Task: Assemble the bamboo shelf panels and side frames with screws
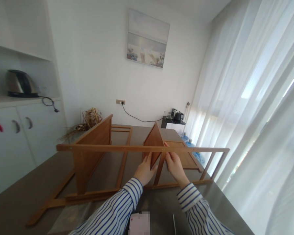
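A wooden rack frame [112, 148] lies on its side across the dark table, its long rail running left to right in front of me. My left hand [145, 171] grips the lower near edge of a wooden shelf board [155, 138] that stands tilted in the frame's middle. My right hand [175, 164] is closed around the frame by the crossbar [159, 168], with fingertips showing above the long rail. Further left, a larger wooden board [94, 147] stands joined between the rails. Whether the middle board's edge touches the crossbar, I cannot tell.
Another wooden panel [181, 153] lies flat on the table [205, 202] behind the frame. Near me are a clear plastic bag [70, 217], a pinkish phone-like object [139, 223] and a thin metal rod [173, 223]. Dried plants [91, 117] lie at the back left.
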### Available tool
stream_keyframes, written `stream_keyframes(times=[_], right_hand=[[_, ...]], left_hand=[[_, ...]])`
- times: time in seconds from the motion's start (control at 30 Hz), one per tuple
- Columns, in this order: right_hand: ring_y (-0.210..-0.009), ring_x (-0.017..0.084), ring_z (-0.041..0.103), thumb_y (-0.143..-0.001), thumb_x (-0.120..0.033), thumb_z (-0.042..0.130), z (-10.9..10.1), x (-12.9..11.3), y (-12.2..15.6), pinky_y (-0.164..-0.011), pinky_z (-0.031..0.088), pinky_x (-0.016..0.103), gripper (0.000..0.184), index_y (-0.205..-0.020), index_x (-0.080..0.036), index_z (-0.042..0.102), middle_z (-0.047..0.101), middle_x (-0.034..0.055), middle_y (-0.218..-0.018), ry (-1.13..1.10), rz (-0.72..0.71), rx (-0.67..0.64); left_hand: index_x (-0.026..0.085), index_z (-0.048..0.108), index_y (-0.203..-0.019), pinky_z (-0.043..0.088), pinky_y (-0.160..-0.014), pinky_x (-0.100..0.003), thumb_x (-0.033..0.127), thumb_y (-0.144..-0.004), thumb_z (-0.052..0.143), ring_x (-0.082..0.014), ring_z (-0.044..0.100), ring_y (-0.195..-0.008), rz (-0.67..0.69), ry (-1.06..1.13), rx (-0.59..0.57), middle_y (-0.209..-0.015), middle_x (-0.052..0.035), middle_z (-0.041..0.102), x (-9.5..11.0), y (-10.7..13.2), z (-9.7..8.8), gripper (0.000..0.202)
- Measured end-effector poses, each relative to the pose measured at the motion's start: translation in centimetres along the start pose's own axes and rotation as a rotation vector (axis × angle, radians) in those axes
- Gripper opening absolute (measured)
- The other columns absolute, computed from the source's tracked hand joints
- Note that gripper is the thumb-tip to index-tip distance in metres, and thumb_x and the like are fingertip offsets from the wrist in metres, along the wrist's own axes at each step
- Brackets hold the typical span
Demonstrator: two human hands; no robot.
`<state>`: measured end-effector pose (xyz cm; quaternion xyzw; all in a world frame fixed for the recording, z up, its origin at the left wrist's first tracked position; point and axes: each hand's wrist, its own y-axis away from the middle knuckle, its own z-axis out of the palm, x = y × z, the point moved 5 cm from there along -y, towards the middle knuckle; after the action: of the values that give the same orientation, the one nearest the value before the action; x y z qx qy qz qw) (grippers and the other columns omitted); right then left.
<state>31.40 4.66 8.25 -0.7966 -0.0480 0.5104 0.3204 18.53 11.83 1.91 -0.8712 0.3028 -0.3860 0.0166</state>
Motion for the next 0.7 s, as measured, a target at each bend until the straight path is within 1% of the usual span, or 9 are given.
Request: stream_keyframes(times=[0.07,0.17,0.23,0.3,0.37,0.43,0.5,0.6,0.7], right_hand=[[-0.103,0.022,0.057,-0.088,-0.048,0.042,0.3,0.3,-0.1,-0.095,0.042,0.038,0.048,-0.122,-0.018,0.058,0.066,0.0087,-0.107,-0.033,0.004,-0.032],[-0.104,0.021,0.057,-0.089,-0.05,0.04,1.0,1.1,0.0,-0.093,0.044,0.036,0.048,-0.122,-0.019,0.057,0.063,0.0086,-0.113,-0.093,0.029,-0.067],[-0.102,0.02,0.058,-0.089,-0.051,0.038,1.4,1.6,0.1,-0.087,0.047,0.034,0.048,-0.121,-0.02,0.057,0.062,0.0085,-0.114,-0.132,0.059,-0.079],[-0.096,0.02,0.061,-0.089,-0.051,0.039,1.5,2.0,0.4,-0.08,0.05,0.032,0.046,-0.116,-0.019,0.059,0.064,0.0084,-0.108,-0.16,0.092,-0.08],[-0.09,0.02,0.062,-0.089,-0.051,0.04,1.3,2.1,0.7,-0.077,0.051,0.031,0.044,-0.106,-0.018,0.063,0.066,0.0081,-0.099,-0.18,0.121,-0.08],[-0.088,0.02,0.063,-0.089,-0.051,0.04,1.1,1.9,1.2,-0.079,0.051,0.032,0.041,-0.098,-0.018,0.064,0.067,0.0077,-0.096,-0.191,0.143,-0.079],[-0.095,0.021,0.062,-0.089,-0.05,0.042,0.9,1.6,1.6,-0.084,0.05,0.034,0.039,-0.101,-0.02,0.064,0.066,0.0078,-0.102,-0.193,0.161,-0.069],[-0.105,0.022,0.058,-0.086,-0.048,0.05,0.9,1.1,2.4,-0.089,0.047,0.035,0.037,-0.11,-0.022,0.06,0.063,0.0079,-0.114,-0.177,0.176,-0.053],[-0.097,0.022,0.061,-0.086,-0.043,0.052,0.9,0.0,3.1,-0.082,0.049,0.032,0.033,-0.11,-0.021,0.06,0.066,0.0079,-0.109,-0.028,0.123,-0.07]], left_hand=[[0.014,0.018,-0.146,0.036,-0.103,-0.038,0.021,-0.085,0.042,-0.0267,0.047,-0.125,-0.039,-0.054,-0.006,-0.146,-0.0173,0.036,-0.6,-0.1,0.6,0.066],[0.016,0.012,-0.147,0.039,-0.099,-0.038,0.016,-0.085,0.037,-0.0271,0.054,-0.118,-0.057,-0.084,-0.002,-0.142,-0.0167,0.042,-0.8,-0.2,1.2,0.068],[0.015,0.009,-0.148,0.039,-0.099,-0.037,0.016,-0.085,0.037,-0.026,0.054,-0.118,-0.048,-0.063,0.011,-0.14,-0.0165,0.045,-0.7,-0.1,1.3,0.069],[0.015,0.009,-0.147,0.039,-0.099,-0.035,0.015,-0.085,0.037,-0.0243,0.053,-0.119,-0.037,-0.027,0.024,-0.14,-0.0161,0.045,-0.4,0.0,1.3,0.069],[0.016,0.01,-0.147,0.04,-0.099,-0.034,0.016,-0.085,0.037,-0.0234,0.053,-0.119,-0.015,0.023,0.028,-0.14,-0.0145,0.046,0.1,0.1,1.2,0.067],[0.018,0.013,-0.146,0.04,-0.098,-0.034,0.017,-0.086,0.038,-0.0236,0.054,-0.119,0.011,0.073,0.027,-0.138,-0.0131,0.048,0.6,0.3,1.0,0.065],[0.018,0.018,-0.145,0.04,-0.098,-0.034,0.019,-0.087,0.038,-0.0242,0.053,-0.119,0.021,0.102,0.023,-0.136,-0.013,0.05,0.9,0.3,0.8,0.061],[0.016,0.023,-0.143,0.04,-0.098,-0.035,0.025,-0.09,0.037,-0.0245,0.054,-0.118,0.016,0.107,0.014,-0.135,-0.0143,0.05,1.1,0.3,0.4,0.056],[0.016,0.026,-0.141,0.039,-0.1,-0.035,0.028,-0.091,0.036,-0.0239,0.054,-0.118,0.026,0.091,0.013,-0.136,-0.0152,0.049,1.0,0.3,0.2,0.052]])
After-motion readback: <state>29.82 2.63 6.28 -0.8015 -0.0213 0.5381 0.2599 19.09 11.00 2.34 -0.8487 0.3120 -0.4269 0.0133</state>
